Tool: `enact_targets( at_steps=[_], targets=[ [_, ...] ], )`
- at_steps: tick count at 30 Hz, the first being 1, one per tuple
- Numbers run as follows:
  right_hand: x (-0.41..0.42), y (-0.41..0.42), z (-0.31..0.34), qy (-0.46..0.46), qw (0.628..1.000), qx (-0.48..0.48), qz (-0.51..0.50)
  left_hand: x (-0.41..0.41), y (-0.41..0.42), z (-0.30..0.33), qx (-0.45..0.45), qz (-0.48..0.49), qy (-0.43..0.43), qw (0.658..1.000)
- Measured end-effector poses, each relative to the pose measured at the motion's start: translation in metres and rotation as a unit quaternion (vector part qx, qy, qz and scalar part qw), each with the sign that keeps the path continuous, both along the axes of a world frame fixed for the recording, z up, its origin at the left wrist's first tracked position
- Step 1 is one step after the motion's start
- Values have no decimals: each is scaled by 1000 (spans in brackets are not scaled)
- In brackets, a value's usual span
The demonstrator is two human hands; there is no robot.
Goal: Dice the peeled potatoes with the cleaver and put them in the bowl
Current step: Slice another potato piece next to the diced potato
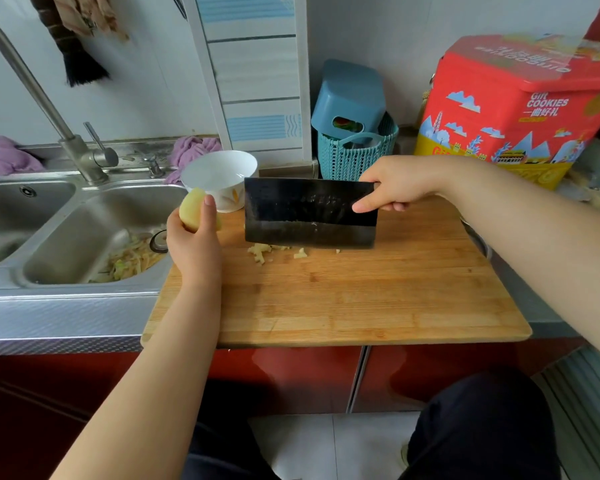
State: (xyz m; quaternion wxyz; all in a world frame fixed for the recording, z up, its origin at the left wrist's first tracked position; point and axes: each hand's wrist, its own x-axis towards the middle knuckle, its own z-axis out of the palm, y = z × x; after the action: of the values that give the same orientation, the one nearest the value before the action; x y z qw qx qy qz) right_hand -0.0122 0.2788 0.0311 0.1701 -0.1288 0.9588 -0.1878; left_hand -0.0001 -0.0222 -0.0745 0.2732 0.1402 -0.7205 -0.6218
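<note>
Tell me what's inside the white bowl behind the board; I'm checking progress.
The white ceramic bowl shows only bare white interior, no potato dice. Its near bottom is hidden by its own rim and the peeled yellow potato in the left hand.

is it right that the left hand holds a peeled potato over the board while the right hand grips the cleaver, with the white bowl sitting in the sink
Not quite. The head view shows the white bowl on the counter at the cutting board's far left corner, beside the sink, not in it. The rest holds: left hand, potato, right hand, cleaver.

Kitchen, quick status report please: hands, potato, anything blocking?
Left hand grips peeled potato. Right hand holds cleaver over scraps on board. Bowl unobstructed.
</note>
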Motion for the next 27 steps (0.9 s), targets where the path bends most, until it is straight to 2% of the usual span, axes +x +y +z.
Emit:
enact_targets(
  at_steps=[4,10,16,27],
  targets=[
    [10,-24,-3,-44,997,-58,-16,0,-7,-1,51,45,31,997],
    [25,-60,-11,-73,995,-67,-11,4,-9,2,83,64,64,992],
    [31,-85,-25,-59,997,-47,-35,4,-9,2,56,42,62,996],
    [23,-69,-36,0,990,16,-141,8,-4,0,-8,-20,48,999]
  ],
)
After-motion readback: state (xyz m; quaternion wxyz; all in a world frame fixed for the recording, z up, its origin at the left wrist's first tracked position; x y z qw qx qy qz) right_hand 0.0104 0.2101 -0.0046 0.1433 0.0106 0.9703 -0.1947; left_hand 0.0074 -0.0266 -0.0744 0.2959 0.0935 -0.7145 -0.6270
